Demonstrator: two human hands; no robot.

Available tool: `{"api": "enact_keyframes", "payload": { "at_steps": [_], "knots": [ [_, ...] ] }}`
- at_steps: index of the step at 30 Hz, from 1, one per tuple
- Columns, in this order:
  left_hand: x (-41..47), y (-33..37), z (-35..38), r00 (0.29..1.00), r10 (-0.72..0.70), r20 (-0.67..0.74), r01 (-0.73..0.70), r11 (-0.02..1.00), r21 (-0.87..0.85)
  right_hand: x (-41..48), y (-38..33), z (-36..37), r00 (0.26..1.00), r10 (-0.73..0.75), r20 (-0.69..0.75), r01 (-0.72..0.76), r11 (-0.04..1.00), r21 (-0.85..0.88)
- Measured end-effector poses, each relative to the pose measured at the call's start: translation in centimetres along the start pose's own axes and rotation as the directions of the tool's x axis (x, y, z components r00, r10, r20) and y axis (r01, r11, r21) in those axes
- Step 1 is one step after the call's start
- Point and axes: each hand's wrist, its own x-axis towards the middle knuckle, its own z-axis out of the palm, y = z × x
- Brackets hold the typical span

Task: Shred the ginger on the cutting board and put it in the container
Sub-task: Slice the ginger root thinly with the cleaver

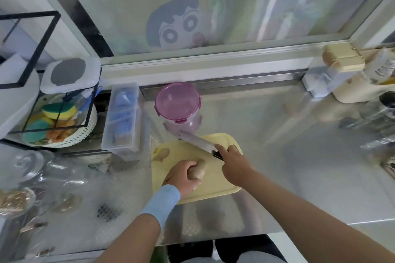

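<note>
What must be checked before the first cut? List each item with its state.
1. Left hand grips ginger on cutting board: ok.
2. Right hand holds knife: ok.
3. Knife over ginger: not ok, it points away towards the container.
4. Container open: not ok, lid on.
5. Left fingers tucked clear: cannot tell.
</note>
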Motion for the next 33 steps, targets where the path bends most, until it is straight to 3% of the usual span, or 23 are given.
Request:
{"api": "enact_keyframes", "payload": {
  "at_steps": [6, 11, 17, 20, 23, 25, 26, 28, 29, 31, 33],
  "knots": [
    [-0.5, -0.1, -0.2, 1.000, -0.008, 0.024, 0.009, 0.998, -0.066, -0.8, -0.2, 0.5, 0.997, 0.052, -0.053, -0.049, 0.998, 0.049],
    [-0.4, -0.3, -0.5, 0.993, -0.071, 0.095, 0.065, 0.995, 0.072, -0.9, -0.5, 0.3, 0.999, -0.007, -0.035, 0.011, 0.995, 0.101],
    [0.0, -0.2, -0.7, 0.988, -0.127, 0.086, 0.129, 0.991, -0.022, -0.1, -0.9, 0.0, 0.999, -0.032, -0.003, 0.032, 0.997, 0.064],
    [0.4, -0.3, -0.9, 0.986, -0.113, 0.122, 0.107, 0.992, 0.062, 0.0, -0.9, -0.2, 1.000, -0.016, 0.014, 0.015, 0.998, 0.066],
    [0.6, 0.1, -1.8, 0.994, -0.079, 0.069, 0.068, 0.986, 0.152, 0.0, -1.0, -0.5, 0.999, -0.008, 0.038, 0.004, 0.994, 0.107],
    [0.7, 0.6, -2.1, 0.998, 0.062, 0.005, -0.061, 0.960, 0.272, -0.3, -1.1, -0.8, 0.999, -0.019, 0.025, 0.016, 0.993, 0.120],
    [0.8, 1.0, -2.2, 0.984, 0.178, 0.015, -0.173, 0.928, 0.330, -0.5, -1.1, -1.0, 1.000, -0.019, 0.013, 0.017, 0.992, 0.126],
    [0.8, 1.8, -2.4, 0.938, 0.299, 0.177, -0.345, 0.859, 0.379, -0.6, -0.9, -1.2, 1.000, 0.001, -0.003, 0.000, 0.991, 0.134],
    [1.0, 1.9, -2.4, 0.897, 0.340, 0.283, -0.436, 0.788, 0.434, -0.6, -0.8, -1.2, 1.000, 0.011, -0.008, -0.010, 0.991, 0.132],
    [1.5, 1.6, -2.4, 0.801, 0.415, 0.431, -0.598, 0.534, 0.598, -0.6, -0.6, -1.2, 1.000, 0.020, -0.019, -0.017, 0.991, 0.130],
    [2.0, 1.1, -2.7, 0.785, 0.458, 0.418, -0.606, 0.423, 0.674, -0.5, -0.3, -1.0, 1.000, 0.019, -0.019, -0.016, 0.990, 0.143]
  ]
}}
